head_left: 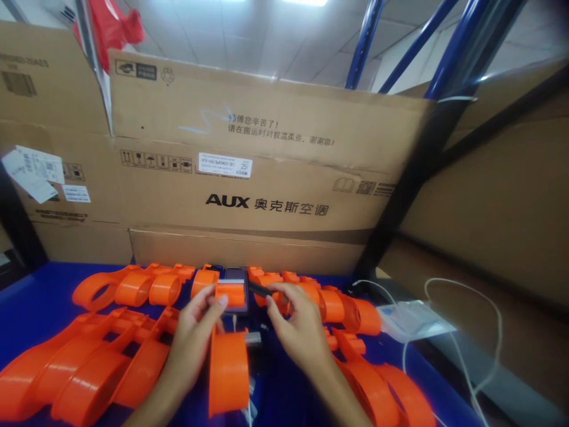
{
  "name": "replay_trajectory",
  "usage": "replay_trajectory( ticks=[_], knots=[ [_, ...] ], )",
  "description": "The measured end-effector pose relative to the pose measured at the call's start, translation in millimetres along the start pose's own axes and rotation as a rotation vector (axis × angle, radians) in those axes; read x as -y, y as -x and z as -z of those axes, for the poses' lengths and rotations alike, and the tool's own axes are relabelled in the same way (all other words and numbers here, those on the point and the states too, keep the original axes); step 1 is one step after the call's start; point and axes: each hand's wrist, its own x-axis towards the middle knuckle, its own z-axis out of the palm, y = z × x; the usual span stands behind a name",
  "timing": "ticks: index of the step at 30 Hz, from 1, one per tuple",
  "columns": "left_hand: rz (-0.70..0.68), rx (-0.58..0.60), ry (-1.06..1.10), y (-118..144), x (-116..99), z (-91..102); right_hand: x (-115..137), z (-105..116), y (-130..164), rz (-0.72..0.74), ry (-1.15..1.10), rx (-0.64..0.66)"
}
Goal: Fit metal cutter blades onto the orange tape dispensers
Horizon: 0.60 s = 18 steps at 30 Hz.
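Note:
My left hand (194,326) is closed on an orange plastic ring part (229,372), its thumb pressed on the upper block. A pale toothed strip (231,282) runs along the top of that block. The wide ring hangs down toward me. My right hand (299,325) pinches a slim black tool (259,289), whose tip points left at the block's right side. Whether the tip touches the part I cannot tell. Behind the block lies a dark rectangular device (240,274), partly hidden.
Several similar orange ring parts (93,362) line the blue tabletop (53,276) at left, and more orange parts (371,379) stand at right. A clear plastic bag (418,320) and white cable (500,332) lie at far right. A cardboard sheet (267,249) walls off the back.

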Motion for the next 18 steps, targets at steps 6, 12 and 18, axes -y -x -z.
replay_trajectory(
  ticks=[6,12,18],
  knots=[
    [-0.037,0.083,-0.071,0,8,-2.6,8,3,0,0.038,-0.228,-0.136],
    [-0.06,0.15,-0.121,2,7,-5.1,11,-2,4,0.171,-0.266,-0.033],
    [-0.055,0.164,-0.095,3,9,-3.8,11,-5,6,0.184,-0.223,0.01]
  ],
)
